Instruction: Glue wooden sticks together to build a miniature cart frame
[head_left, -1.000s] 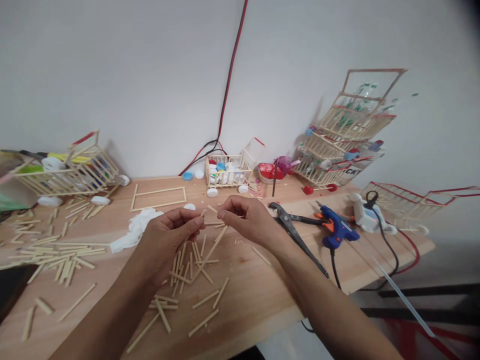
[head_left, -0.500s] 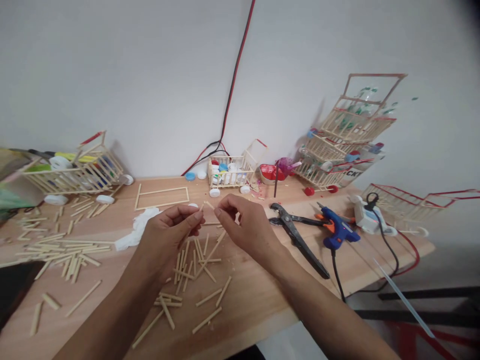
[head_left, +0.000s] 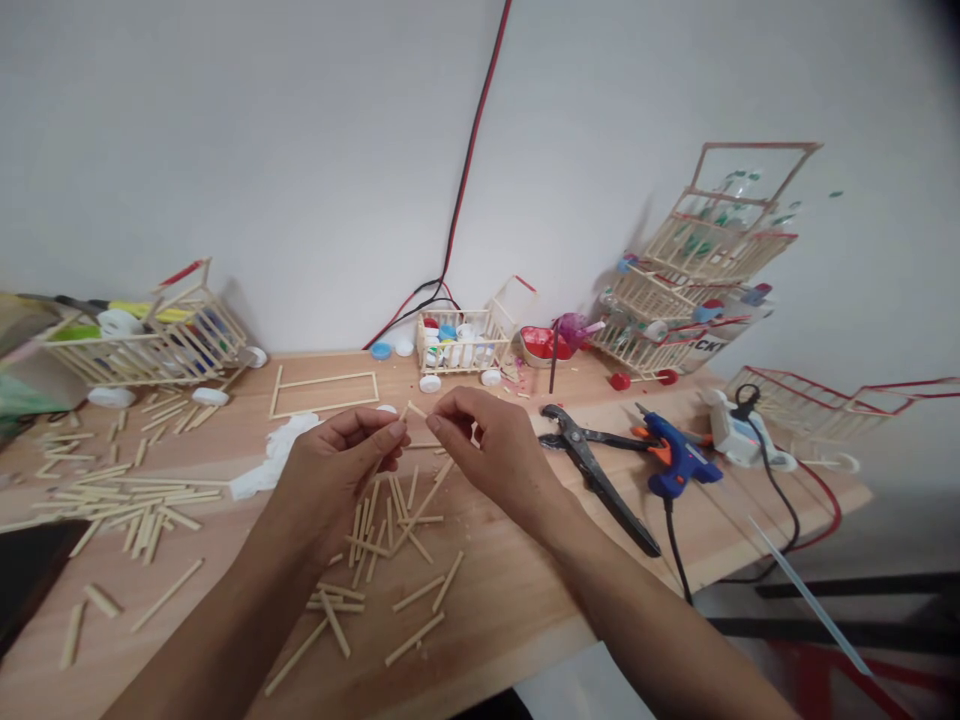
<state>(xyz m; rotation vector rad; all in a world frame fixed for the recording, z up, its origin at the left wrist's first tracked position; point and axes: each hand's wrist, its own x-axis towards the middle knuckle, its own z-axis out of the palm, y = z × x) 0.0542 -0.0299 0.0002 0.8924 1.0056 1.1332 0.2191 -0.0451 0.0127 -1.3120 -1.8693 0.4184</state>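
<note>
My left hand (head_left: 337,462) is closed in a pinch on a short wooden stick (head_left: 406,411), whose tip pokes up past the fingers. Facing it, my right hand (head_left: 496,440) pinches another wooden stick (head_left: 418,410). The two tips come together at an angle above the table; whether they touch I cannot tell. My fingers cover most of both sticks. Below the hands lies a loose pile of cut wooden sticks (head_left: 373,520). Behind the left hand are a crumpled white tissue (head_left: 277,452) and a flat rectangular stick frame (head_left: 328,382).
Black-handled pliers (head_left: 600,480) and a blue glue gun (head_left: 679,460) with its cord lie to the right. Against the wall stand a small stick cart (head_left: 463,345), a larger cart (head_left: 150,345) and stacked carts (head_left: 690,270). More sticks (head_left: 135,505) are scattered at left.
The tips of the two sticks look slightly closer together. Both hands keep almost the same place and grip, and the view has shifted a little.
</note>
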